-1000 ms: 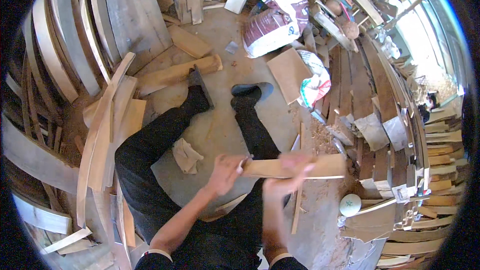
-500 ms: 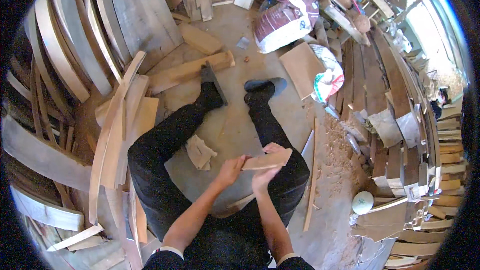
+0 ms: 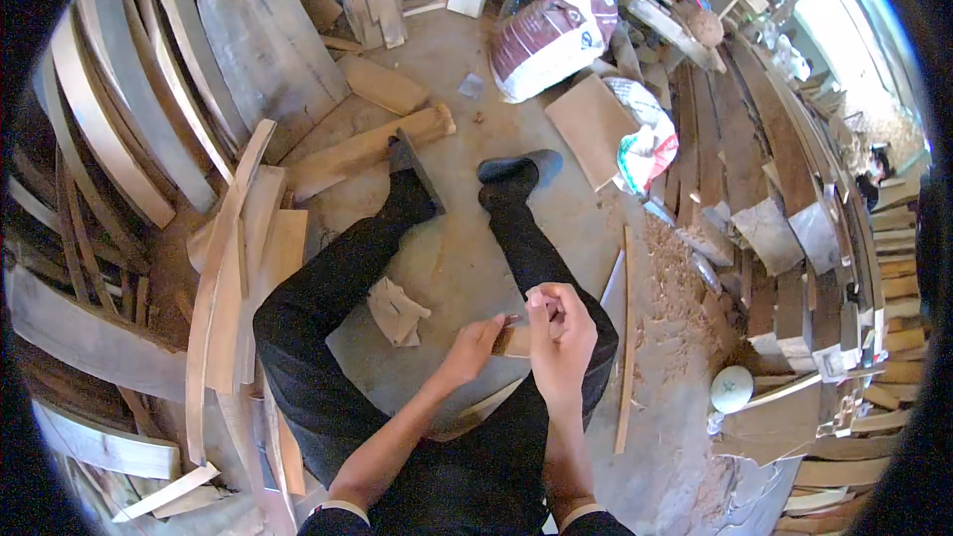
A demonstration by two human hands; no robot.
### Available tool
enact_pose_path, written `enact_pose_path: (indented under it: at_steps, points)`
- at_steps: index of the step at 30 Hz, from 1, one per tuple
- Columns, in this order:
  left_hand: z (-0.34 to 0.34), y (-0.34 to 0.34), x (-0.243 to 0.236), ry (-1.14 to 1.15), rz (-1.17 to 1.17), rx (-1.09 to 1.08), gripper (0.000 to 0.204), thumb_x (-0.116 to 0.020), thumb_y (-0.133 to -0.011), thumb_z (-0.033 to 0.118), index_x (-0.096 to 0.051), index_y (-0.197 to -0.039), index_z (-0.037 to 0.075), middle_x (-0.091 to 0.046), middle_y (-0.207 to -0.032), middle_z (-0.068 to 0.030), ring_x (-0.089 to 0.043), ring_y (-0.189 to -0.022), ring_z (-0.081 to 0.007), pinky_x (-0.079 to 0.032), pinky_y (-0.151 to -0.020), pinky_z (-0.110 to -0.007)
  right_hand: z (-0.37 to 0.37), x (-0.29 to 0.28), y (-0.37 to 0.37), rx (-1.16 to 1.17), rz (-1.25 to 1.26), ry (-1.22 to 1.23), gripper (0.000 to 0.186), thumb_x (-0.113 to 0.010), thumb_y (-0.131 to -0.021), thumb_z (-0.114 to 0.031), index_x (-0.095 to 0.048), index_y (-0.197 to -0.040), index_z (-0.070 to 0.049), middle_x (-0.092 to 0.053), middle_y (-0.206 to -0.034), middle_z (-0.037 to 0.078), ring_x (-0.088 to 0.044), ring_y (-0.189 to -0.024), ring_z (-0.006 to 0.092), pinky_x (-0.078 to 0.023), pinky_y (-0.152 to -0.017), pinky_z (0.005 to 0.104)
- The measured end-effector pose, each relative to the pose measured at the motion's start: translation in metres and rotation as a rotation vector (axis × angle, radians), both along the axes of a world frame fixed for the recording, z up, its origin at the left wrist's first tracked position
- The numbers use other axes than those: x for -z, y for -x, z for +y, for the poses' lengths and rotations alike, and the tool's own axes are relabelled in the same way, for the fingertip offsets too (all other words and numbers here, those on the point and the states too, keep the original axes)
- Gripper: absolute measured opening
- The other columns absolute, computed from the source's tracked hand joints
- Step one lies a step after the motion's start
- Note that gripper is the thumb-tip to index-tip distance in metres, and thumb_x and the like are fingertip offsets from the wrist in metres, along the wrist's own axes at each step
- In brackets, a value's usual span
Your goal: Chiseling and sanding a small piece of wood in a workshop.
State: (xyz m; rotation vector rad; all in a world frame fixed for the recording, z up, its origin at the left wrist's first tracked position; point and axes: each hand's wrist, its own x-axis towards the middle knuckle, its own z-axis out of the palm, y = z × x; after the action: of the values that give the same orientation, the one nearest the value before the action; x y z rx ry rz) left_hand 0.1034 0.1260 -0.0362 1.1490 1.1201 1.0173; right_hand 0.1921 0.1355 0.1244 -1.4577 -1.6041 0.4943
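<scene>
My left hand (image 3: pixel 471 349) is closed on one end of a short piece of wood (image 3: pixel 515 341), held low between my knees. The other end of the wood is hidden behind my right hand (image 3: pixel 562 339). That hand is raised in front of the wood with its fingers curled in; whether anything small is inside them I cannot make out. A crumpled beige cloth or paper piece (image 3: pixel 398 313) lies on the floor between my legs.
Long boards (image 3: pixel 223 288) lean by my left knee, and curved planks (image 3: pixel 104 119) stack beyond. A beam (image 3: pixel 372 149) lies by my left foot. A white and maroon sack (image 3: pixel 556 25) stands ahead. Shavings (image 3: pixel 665 308) and a thin strip (image 3: pixel 624 357) lie right, before stacked timber (image 3: pixel 759 208).
My right hand has come up from beneath the wood to in front of it, with its fingers curled. The wood has dropped slightly, still in my left hand.
</scene>
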Motion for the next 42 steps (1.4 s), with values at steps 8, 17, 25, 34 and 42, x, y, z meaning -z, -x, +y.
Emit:
enact_pose_path:
  at_steps: [8,17,25,34,42]
  points:
    - [-0.001,0.037,0.152,0.169,0.25,0.06,0.05,-0.028,-0.1,0.042,-0.065,-0.117,0.013,-0.064,-0.106,-0.0215,-0.061,-0.098,-0.0291,-0.042,-0.092,-0.036,-0.011,-0.008,0.031,-0.089,-0.079,-0.077,0.012,-0.067,-0.084,-0.017,-0.062,-0.084,-0.006,-0.06,-0.071,0.005,-0.052,-0.06,0.0173,-0.042,-0.056,0.0293]
    - [-0.001,-0.004,-0.024,-0.2,-0.275,-0.068,0.047,-0.034,-0.1,0.04,-0.057,-0.107,-0.001,-0.057,-0.084,-0.0048,-0.052,-0.08,-0.0171,-0.042,-0.077,-0.034,-0.012,0.003,0.022,-0.021,-0.167,-0.155,0.016,-0.07,-0.081,-0.02,-0.062,-0.082,-0.006,-0.062,-0.071,0.004,-0.054,-0.059,0.0185,-0.044,-0.056,0.0298]
    - [0.003,0.03,0.122,-0.11,0.012,0.074,0.071,-0.017,-0.1,0.052,-0.057,-0.121,-0.003,-0.061,-0.102,-0.0088,-0.054,-0.092,-0.0185,-0.042,-0.086,-0.035,-0.021,-0.005,0.029,-0.069,-0.195,-0.175,0.016,-0.069,-0.081,-0.019,-0.061,-0.081,-0.006,-0.062,-0.072,0.004,-0.053,-0.058,0.0194,-0.043,-0.055,0.0314]
    - [-0.011,-0.008,0.002,-0.199,-0.214,-0.013,0.049,-0.03,-0.101,0.041,-0.059,-0.101,0.001,-0.061,-0.095,-0.0064,-0.056,-0.088,-0.0172,-0.045,-0.079,-0.033,-0.025,-0.002,0.019,-0.069,-0.249,-0.192,0.015,-0.07,-0.08,-0.018,-0.061,-0.081,-0.006,-0.063,-0.072,0.005,-0.056,-0.06,0.0207,-0.044,-0.057,0.032]
    - [-0.011,-0.001,-0.016,-0.449,0.094,0.015,0.041,-0.035,-0.099,0.039,-0.057,-0.101,0.004,-0.058,-0.09,-0.0055,-0.053,-0.08,-0.0149,-0.044,-0.069,-0.032,-0.029,0.005,0.019,-0.059,-0.216,-0.156,0.018,-0.071,-0.078,-0.018,-0.061,-0.087,-0.005,-0.063,-0.074,0.004,-0.057,-0.062,0.0195,-0.043,-0.06,0.0314]
